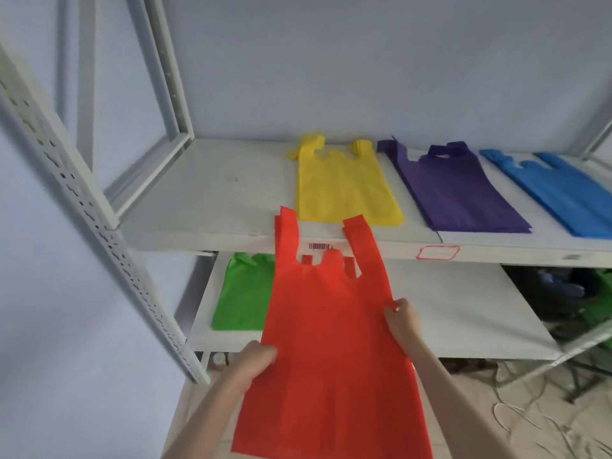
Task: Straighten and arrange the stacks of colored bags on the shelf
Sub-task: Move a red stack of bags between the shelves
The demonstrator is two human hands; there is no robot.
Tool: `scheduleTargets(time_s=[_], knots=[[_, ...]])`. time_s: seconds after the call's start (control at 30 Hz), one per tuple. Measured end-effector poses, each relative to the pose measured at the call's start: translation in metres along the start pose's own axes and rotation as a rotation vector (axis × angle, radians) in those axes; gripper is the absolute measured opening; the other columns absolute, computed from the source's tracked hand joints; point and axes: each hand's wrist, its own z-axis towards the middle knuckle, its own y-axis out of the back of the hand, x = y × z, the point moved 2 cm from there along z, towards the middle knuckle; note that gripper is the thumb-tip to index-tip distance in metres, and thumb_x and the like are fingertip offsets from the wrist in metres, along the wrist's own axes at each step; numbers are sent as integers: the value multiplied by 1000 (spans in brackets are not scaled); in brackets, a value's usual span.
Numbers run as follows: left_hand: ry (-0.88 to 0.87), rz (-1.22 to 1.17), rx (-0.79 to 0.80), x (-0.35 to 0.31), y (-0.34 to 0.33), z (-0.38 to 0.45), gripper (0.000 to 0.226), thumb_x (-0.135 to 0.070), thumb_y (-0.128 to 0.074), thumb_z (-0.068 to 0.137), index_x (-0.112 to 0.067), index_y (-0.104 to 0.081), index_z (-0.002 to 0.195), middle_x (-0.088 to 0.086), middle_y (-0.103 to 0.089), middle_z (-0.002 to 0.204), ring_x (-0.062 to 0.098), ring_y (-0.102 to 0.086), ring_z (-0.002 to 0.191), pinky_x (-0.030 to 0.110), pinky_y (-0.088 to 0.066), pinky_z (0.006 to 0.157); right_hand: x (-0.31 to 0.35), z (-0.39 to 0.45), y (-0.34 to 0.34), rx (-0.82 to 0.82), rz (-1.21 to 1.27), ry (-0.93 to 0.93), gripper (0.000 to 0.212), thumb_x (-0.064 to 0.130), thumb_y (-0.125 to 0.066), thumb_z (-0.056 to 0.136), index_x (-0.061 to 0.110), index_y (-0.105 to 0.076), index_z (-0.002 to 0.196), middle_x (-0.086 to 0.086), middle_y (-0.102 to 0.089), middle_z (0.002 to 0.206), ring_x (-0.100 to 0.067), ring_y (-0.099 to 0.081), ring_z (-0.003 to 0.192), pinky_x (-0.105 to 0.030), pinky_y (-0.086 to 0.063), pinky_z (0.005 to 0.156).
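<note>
A stack of red bags (331, 332) hangs in the air in front of the shelf, handles pointing up toward the upper board. My left hand (256, 359) grips its left edge and my right hand (402, 321) pinches its right edge. On the upper shelf board (205, 193) lie a yellow stack (341, 187), a purple stack (457, 190) and a blue stack (563, 190), side by side with handles toward the wall. A green stack (245, 293) lies on the lower shelf board (463, 309), partly hidden behind the red bags.
A perforated grey upright (99, 233) stands at the front left of the rack. A barcode sticker (319, 246) and a red-outlined label (437, 252) are on the upper board's front edge. Cables and dark clutter (563, 303) lie on the floor at the right.
</note>
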Motion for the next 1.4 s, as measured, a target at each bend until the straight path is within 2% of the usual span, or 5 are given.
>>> scheduleTargets(time_s=[0.57,0.67,0.77,0.93,1.4], knots=[[-163,33,-21,-71,-38,184,12,-12,-41,93,-14,-53,94,-6,-45,73,5,-45,64,18,-41,60,-15,191,-69,55,73,8,28,-5,-48,90,-20,-54,114,-31,-58,119,-22,-62,106,-27,-43,82],[-355,-36,-127,-102,-46,270,39,-14,-41,96,-7,-40,135,-5,-53,85,3,-49,68,14,-36,53,-41,297,-100,63,318,249,63,46,-88,51,-13,-72,69,-13,-72,73,7,-62,49,-3,-47,54],[-447,-77,-200,-98,-74,362,27,-7,-41,96,-15,-40,122,-13,-39,80,-3,-35,60,8,-34,48,-53,369,-147,-24,445,420,59,80,-64,49,28,-80,71,14,-76,76,8,-68,75,-5,-49,74],[-333,23,-215,-37,-146,526,33,-14,-45,93,-5,-47,124,3,-54,94,18,-54,84,28,-44,76,-108,454,-249,-133,-83,176,31,14,-50,94,-7,-53,116,-31,-61,116,-40,-58,108,-35,-43,76],[-332,227,-315,3,-196,588,35,-21,-40,95,-4,-40,125,12,-59,121,25,-60,110,32,-45,94,-200,528,-315,7,90,52,4,6,-58,83,8,-61,81,-15,-59,77,-24,-54,76,-27,-39,67]])
